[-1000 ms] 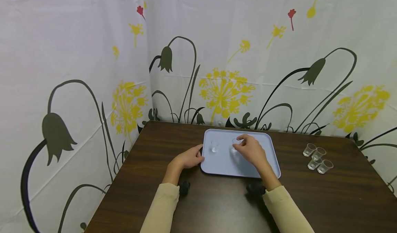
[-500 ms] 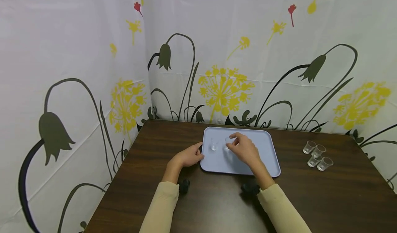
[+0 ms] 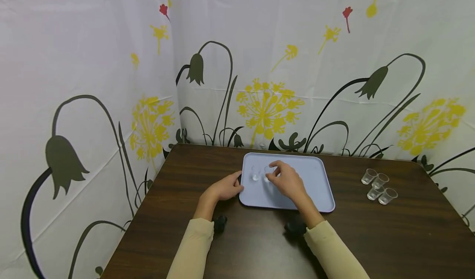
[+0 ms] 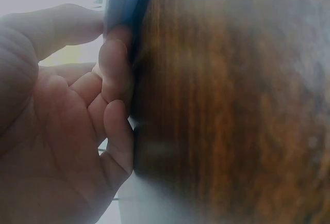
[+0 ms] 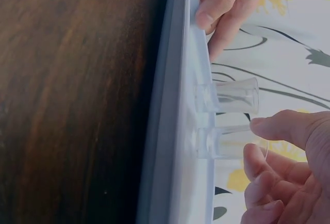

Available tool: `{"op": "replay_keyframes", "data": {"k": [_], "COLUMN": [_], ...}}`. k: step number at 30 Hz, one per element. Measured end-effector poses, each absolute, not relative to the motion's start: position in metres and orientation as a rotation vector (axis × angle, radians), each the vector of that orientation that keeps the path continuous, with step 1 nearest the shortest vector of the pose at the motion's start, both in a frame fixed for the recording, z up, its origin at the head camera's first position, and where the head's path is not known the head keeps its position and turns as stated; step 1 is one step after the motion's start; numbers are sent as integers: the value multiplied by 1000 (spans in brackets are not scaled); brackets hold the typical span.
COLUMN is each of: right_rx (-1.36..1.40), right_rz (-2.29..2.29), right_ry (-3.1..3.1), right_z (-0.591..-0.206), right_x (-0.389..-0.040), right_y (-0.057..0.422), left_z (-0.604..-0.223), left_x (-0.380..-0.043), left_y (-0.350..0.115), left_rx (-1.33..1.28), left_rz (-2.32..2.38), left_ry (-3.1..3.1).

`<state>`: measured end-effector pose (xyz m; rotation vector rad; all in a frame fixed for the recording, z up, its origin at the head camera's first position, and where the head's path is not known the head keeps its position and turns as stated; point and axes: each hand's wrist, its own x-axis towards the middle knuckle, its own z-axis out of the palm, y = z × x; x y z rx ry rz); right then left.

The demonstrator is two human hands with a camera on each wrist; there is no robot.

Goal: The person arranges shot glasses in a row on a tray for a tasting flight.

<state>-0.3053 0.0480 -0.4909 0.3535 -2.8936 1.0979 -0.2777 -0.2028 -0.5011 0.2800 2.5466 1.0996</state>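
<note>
A pale blue tray (image 3: 313, 184) lies on the dark wooden table. My left hand (image 3: 225, 187) grips its left edge, thumb on the rim and fingertips tucked at the side, as the left wrist view shows. With thumb and fingers, my right hand (image 3: 288, 182) pinches a clear shot glass (image 5: 229, 142) near its rim; that glass stands upright on the tray. Just left of it is a second clear shot glass (image 3: 255, 173), also upright. In the right wrist view a narrow gap parts the held glass from the second glass (image 5: 234, 97).
Several more clear shot glasses (image 3: 379, 186) stand in a cluster on the table (image 3: 356, 229), right of the tray. Behind the table hangs a white curtain (image 3: 259, 31) printed with flowers. Dark wrist devices show under both sleeves.
My right hand has moved left across the tray with the shot glass, bringing it close to the second one. The left hand has stayed at the tray's edge.
</note>
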Motion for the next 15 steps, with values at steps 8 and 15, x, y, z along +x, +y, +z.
{"op": "replay_keyframes", "data": {"k": [8, 15], "right_rx": [381, 390], "right_rz": [1116, 1112], "right_ry": [-2887, -2905], "right_z": [-491, -491], "right_x": [-306, -305], "right_y": [43, 40], "left_z": [-503, -502], "left_x": [-279, -278], "left_y": [-203, -202], "left_rx": [287, 272], "left_rz": [1093, 1074], "left_ry": [2560, 2580]}}
